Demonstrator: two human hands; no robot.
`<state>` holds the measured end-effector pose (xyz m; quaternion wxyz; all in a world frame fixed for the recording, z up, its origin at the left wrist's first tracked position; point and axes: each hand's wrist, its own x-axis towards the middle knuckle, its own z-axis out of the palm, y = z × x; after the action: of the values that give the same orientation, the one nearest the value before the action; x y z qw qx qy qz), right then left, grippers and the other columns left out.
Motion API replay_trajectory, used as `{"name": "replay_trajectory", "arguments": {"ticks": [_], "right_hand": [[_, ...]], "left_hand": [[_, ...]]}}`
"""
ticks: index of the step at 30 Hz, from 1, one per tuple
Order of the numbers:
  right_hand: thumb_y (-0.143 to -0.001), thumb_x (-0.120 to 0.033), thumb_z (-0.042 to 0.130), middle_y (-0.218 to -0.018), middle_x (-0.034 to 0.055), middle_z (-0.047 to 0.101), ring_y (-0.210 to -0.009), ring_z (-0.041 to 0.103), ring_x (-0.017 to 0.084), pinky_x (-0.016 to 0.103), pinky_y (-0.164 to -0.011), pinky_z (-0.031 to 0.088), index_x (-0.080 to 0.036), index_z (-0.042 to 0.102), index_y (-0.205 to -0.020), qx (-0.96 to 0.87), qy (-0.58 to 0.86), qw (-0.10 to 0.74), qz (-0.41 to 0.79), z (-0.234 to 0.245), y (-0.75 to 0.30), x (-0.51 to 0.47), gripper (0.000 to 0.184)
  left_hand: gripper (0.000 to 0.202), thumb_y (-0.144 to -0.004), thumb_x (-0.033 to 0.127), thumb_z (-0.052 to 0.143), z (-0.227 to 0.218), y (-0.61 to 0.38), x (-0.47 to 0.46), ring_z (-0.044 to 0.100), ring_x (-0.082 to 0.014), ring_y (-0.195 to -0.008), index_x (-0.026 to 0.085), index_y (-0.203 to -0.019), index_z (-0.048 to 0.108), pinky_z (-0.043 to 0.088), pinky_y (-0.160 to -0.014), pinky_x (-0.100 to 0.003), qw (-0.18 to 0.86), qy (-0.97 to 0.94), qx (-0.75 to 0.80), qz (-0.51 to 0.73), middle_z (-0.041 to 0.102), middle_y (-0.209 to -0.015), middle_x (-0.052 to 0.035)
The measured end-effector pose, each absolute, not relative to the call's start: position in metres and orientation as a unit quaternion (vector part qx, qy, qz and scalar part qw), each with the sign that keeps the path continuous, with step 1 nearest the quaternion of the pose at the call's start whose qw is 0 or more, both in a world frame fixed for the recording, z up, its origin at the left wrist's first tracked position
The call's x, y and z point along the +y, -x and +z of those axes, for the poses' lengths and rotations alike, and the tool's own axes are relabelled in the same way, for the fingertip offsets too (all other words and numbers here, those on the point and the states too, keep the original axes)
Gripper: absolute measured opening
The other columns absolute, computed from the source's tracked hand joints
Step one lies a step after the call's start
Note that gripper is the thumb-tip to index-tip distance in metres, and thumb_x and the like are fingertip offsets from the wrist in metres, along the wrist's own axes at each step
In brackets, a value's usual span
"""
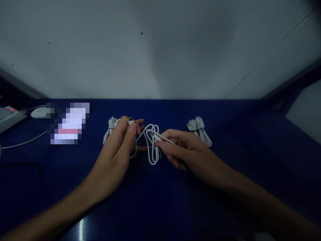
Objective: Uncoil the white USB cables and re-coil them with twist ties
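A white charging cable (153, 157) hangs in loose loops between my two hands. My left hand (120, 140) pinches one plug of it between thumb and forefinger, the connector end pointing up. With thumb and fingers closed, my right hand (185, 147) grips the other end near its plug. Behind my left hand lies a white cable bundle (110, 129) with a dark tie, partly hidden by the hand. Beyond my right hand rests another tied white cable bundle (200, 131).
A blue table (160, 201) runs up to a pale wall (105, 60). At the left are a blurred-out bright screen (71, 124), a white rounded device (38, 112) and a power strip (11, 117) with a red light. Cords trail along the left side.
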<state>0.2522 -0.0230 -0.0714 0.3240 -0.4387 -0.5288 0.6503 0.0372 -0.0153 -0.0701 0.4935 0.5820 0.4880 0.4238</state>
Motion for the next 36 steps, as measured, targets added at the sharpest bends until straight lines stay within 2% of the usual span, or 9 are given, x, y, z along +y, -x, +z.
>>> {"name": "replay_trajectory", "arguments": {"ticks": [4,7,9,13,17,25,28,31,36], "right_hand": [[-0.108,-0.038,0.07,-0.07,-0.0057,0.063,-0.06,0.055,0.009,0.023,-0.057,0.041,-0.021,0.07,-0.089,-0.588,0.469,0.318,0.578,-0.073,-0.25,-0.027,0.025],[-0.109,-0.042,0.067,-0.072,-0.0041,0.068,-0.06,0.056,0.011,0.027,-0.056,0.041,-0.022,0.074,-0.085,-0.638,0.504,0.294,0.502,-0.075,-0.247,-0.031,0.032],[-0.108,-0.041,0.066,-0.065,-0.004,0.066,-0.055,0.053,0.011,0.028,-0.053,0.039,-0.022,0.072,-0.077,-0.65,0.524,0.276,0.477,-0.076,-0.245,-0.033,0.037],[-0.109,-0.037,0.063,-0.057,-0.0043,0.063,-0.05,0.052,0.01,0.026,-0.05,0.037,-0.021,0.071,-0.072,-0.645,0.544,0.26,0.47,-0.077,-0.24,-0.036,0.042],[-0.113,-0.035,0.055,-0.053,-0.005,0.062,-0.046,0.051,0.009,0.024,-0.048,0.036,-0.021,0.067,-0.071,-0.631,0.525,0.26,0.508,-0.077,-0.236,-0.038,0.046],[-0.121,-0.042,0.03,-0.055,-0.003,0.062,-0.046,0.049,0.01,0.022,-0.048,0.039,-0.02,0.065,-0.082,-0.557,0.483,0.277,0.616,-0.075,-0.237,-0.042,0.057],[-0.12,-0.048,0.036,-0.061,-0.0021,0.066,-0.042,0.045,0.007,0.021,-0.044,0.035,-0.019,0.065,-0.084,-0.543,0.458,0.261,0.653,-0.074,-0.237,-0.041,0.054],[-0.117,-0.046,0.05,-0.066,-0.0028,0.072,-0.036,0.044,0.006,0.02,-0.039,0.03,-0.019,0.071,-0.105,-0.521,0.427,0.255,0.694,-0.076,-0.235,-0.038,0.037],[-0.109,-0.043,0.067,-0.083,0.0029,0.083,-0.039,0.058,0.005,0.019,-0.044,0.037,-0.018,0.081,-0.108,-0.485,0.42,0.307,0.703,-0.079,-0.234,-0.035,0.028]], "left_hand": [[0.033,-0.117,0.053,0.048,-0.071,-0.033,-0.016,0.069,-0.0231,-0.118,0.026,-0.103,0.063,0.064,-0.08,-0.033,0.364,-0.667,0.512,0.4,0.068,-0.137,-0.0038],[0.029,-0.118,0.049,0.048,-0.07,-0.032,-0.017,0.068,-0.0156,-0.082,0.028,-0.115,0.068,0.055,-0.073,-0.035,0.327,-0.687,0.522,0.385,0.071,-0.109,-0.0004],[0.029,-0.118,0.048,0.048,-0.069,-0.033,-0.016,0.064,-0.0149,-0.074,0.028,-0.117,0.068,0.053,-0.069,-0.036,0.347,-0.68,0.513,0.392,0.068,-0.096,0.0013],[0.027,-0.119,0.043,0.047,-0.07,-0.035,-0.016,0.063,-0.0164,-0.078,0.027,-0.115,0.068,0.051,-0.073,-0.037,0.34,-0.69,0.493,0.407,0.064,-0.092,0.0011],[0.023,-0.119,0.034,0.047,-0.073,-0.036,-0.021,0.062,-0.0173,-0.087,0.027,-0.114,0.068,0.049,-0.083,-0.039,0.297,-0.731,0.459,0.408,0.067,-0.113,-0.002],[0.027,-0.12,0.029,0.043,-0.071,-0.043,-0.031,0.066,-0.0192,-0.105,0.03,-0.107,0.067,0.05,-0.095,-0.038,0.378,-0.719,0.404,0.421,0.068,-0.12,-0.0013],[0.027,-0.12,0.03,0.045,-0.07,-0.043,-0.032,0.067,-0.0195,-0.103,0.03,-0.106,0.068,0.053,-0.089,-0.037,0.388,-0.705,0.409,0.43,0.069,-0.12,-0.0014],[0.027,-0.12,0.031,0.046,-0.07,-0.043,-0.033,0.066,-0.0204,-0.115,0.03,-0.105,0.069,0.051,-0.096,-0.037,0.374,-0.706,0.425,0.426,0.07,-0.121,-0.0005],[0.027,-0.12,0.032,0.045,-0.07,-0.044,-0.034,0.066,-0.0164,-0.109,0.031,-0.105,0.067,0.051,-0.098,-0.033,0.38,-0.707,0.421,0.423,0.07,-0.12,0.0021]]}}
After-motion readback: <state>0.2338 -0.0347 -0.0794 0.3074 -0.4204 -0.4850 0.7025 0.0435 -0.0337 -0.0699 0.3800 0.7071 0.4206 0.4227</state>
